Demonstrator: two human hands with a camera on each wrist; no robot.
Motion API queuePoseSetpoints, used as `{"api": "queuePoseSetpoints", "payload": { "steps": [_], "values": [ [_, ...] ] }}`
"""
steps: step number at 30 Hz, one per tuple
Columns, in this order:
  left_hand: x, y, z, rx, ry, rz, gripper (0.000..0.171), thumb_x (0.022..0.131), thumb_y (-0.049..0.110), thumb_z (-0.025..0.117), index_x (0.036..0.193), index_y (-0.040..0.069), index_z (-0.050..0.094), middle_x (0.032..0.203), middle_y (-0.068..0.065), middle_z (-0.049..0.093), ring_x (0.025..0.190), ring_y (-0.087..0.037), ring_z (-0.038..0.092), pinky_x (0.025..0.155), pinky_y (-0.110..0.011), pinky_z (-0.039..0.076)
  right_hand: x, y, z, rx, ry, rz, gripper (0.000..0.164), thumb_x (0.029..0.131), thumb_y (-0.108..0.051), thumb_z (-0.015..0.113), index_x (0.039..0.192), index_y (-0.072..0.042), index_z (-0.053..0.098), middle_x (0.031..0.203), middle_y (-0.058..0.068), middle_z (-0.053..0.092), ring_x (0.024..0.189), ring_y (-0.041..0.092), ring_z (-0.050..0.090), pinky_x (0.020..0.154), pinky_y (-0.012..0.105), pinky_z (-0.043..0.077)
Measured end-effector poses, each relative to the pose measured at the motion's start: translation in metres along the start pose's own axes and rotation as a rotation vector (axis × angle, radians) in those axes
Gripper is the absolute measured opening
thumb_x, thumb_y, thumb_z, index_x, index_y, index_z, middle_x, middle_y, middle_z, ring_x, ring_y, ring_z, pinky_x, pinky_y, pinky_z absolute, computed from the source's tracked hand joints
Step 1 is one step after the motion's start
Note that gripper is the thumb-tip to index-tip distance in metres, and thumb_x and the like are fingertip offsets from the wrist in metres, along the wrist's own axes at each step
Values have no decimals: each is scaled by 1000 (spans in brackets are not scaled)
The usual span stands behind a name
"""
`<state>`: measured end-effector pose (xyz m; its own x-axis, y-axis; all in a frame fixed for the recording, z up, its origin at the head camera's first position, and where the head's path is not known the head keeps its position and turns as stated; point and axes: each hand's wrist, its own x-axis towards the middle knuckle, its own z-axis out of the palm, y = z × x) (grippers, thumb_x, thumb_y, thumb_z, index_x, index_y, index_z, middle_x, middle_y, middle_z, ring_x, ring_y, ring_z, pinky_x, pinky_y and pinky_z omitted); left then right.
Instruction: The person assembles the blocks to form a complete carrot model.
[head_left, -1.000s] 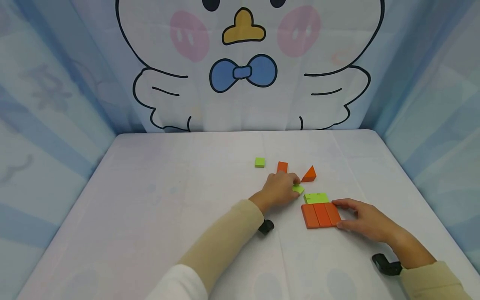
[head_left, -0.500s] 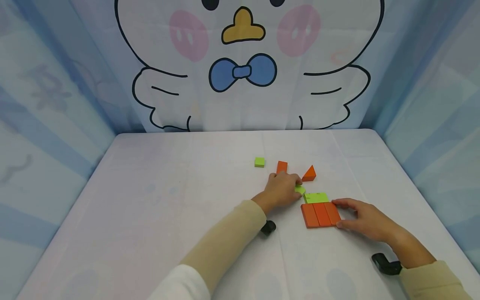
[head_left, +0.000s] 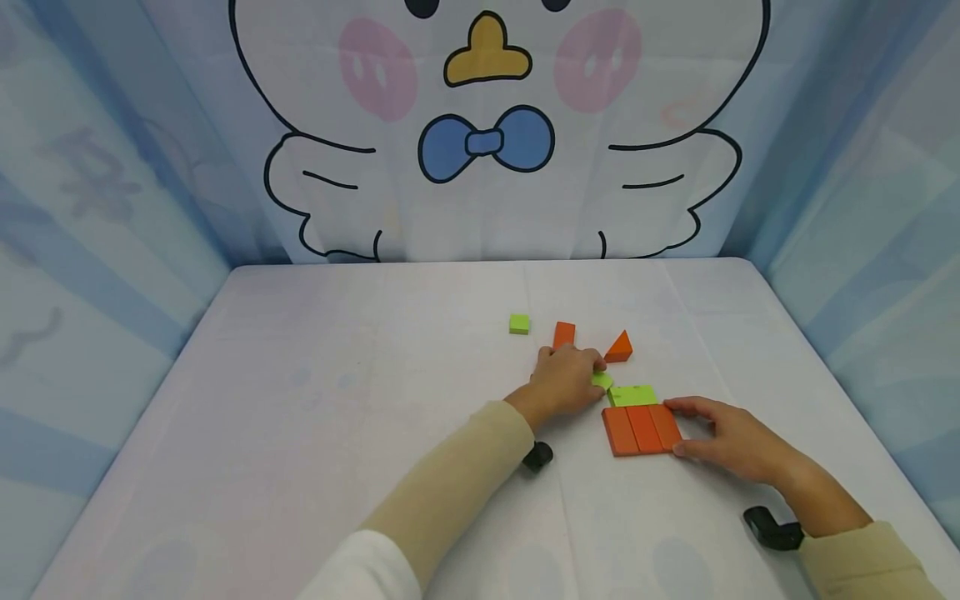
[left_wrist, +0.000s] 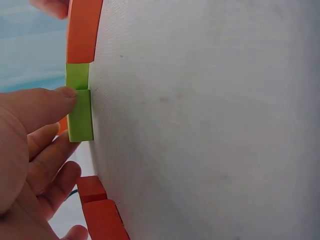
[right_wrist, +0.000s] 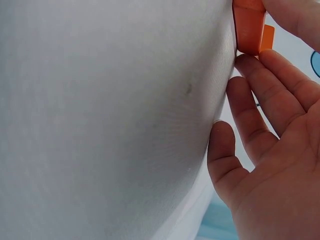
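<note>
My left hand [head_left: 564, 379] pinches a small green block [head_left: 602, 380] between thumb and fingers. In the left wrist view, this green block [left_wrist: 81, 116] stands end to end with another green piece [left_wrist: 77, 76]. On the table, the longer green block [head_left: 632, 396] lies along the far side of a row of orange blocks [head_left: 642, 431] set edge to edge. My right hand [head_left: 738, 442] holds the row's right end, index finger at the far corner and thumb at the near one. In the right wrist view, its other fingers rest near the tabletop, beyond the orange block [right_wrist: 248, 30].
Behind my left hand lie an orange rectangular block [head_left: 564, 334], partly hidden, and an orange triangular block [head_left: 619, 348]. A small green block [head_left: 519, 324] sits farther back. The white-covered table [head_left: 337, 400] ends at a cartoon-printed curtain [head_left: 487, 217], with blue curtains on both sides.
My left hand has slid slightly right with the small green block, bringing it up to the left end of the longer green block. The right hand and the orange row have stayed put.
</note>
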<state>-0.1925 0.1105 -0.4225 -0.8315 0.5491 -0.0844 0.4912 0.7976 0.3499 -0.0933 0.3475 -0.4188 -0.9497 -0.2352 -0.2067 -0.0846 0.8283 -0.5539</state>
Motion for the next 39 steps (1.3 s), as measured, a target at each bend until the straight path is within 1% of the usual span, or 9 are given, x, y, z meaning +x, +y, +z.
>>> {"api": "queuePoseSetpoints", "payload": {
  "steps": [8, 15, 20, 22, 25, 28, 32, 35, 39],
  "values": [
    [-2, -1, -2, -21, 3, -6, 38, 94, 35, 71, 130, 25, 64, 121, 14, 64, 117, -11, 52, 103, -44, 32, 0, 0, 1, 7, 0, 5, 64, 89, -26, 77, 140, 3, 52, 141, 27, 50, 127, 47, 45, 99, 65, 38],
    [-5, -12, -17, -72, 30, -14, 42, 91, 34, 74, 131, 25, 64, 121, 11, 64, 118, -13, 51, 101, -44, 33, 0, 0, 0, 6, 1, 0, 64, 89, -27, 76, 140, 4, 52, 140, 28, 50, 126, 48, 45, 99, 66, 39],
    [-3, -32, -27, -60, 44, -53, 43, 93, 35, 72, 133, 24, 62, 113, 8, 64, 119, -14, 50, 100, -43, 34, 1, 0, 1, 15, -3, 6, 64, 89, -28, 76, 140, 3, 51, 141, 27, 49, 127, 47, 44, 100, 66, 37],
    [-3, -42, -31, -47, 44, -76, 46, 93, 36, 72, 136, 22, 60, 114, 6, 64, 118, -15, 51, 100, -42, 35, 0, -1, 1, 16, -5, 10, 65, 89, -28, 76, 141, 3, 51, 141, 27, 49, 127, 47, 44, 100, 66, 37],
    [-2, -56, -36, -68, 44, -108, 47, 93, 34, 72, 137, 21, 59, 120, 4, 64, 118, -17, 51, 102, -40, 35, 0, -1, 1, 12, -7, 11, 65, 89, -28, 76, 140, 3, 51, 141, 28, 49, 127, 48, 44, 99, 66, 38],
    [-4, -71, -42, -102, 64, -120, 45, 94, 30, 72, 136, 20, 60, 126, 0, 63, 119, -20, 51, 104, -38, 38, 0, 0, 2, 6, -2, 11, 65, 89, -27, 76, 140, 4, 51, 140, 28, 49, 126, 48, 44, 99, 66, 38],
    [-4, -88, -47, -139, 92, -152, 45, 94, 27, 72, 136, 17, 60, 127, -4, 62, 115, -22, 53, 101, -37, 44, 0, 0, 2, 5, 7, 8, 64, 89, -27, 77, 140, 3, 52, 140, 28, 50, 126, 47, 45, 99, 65, 39],
    [-1, -98, -49, -158, 99, -179, 45, 95, 26, 72, 137, 16, 59, 127, -5, 61, 112, -22, 53, 100, -36, 45, -1, 0, 2, 6, 7, 3, 65, 89, -27, 77, 140, 3, 52, 140, 28, 50, 126, 48, 45, 99, 66, 38],
    [2, -107, -49, -176, 93, -204, 44, 95, 23, 71, 137, 17, 58, 129, -5, 60, 115, -22, 54, 102, -38, 44, 0, 0, 2, 9, 7, -2, 65, 89, -27, 77, 140, 4, 52, 140, 28, 50, 126, 48, 45, 98, 66, 38]
  ]
}}
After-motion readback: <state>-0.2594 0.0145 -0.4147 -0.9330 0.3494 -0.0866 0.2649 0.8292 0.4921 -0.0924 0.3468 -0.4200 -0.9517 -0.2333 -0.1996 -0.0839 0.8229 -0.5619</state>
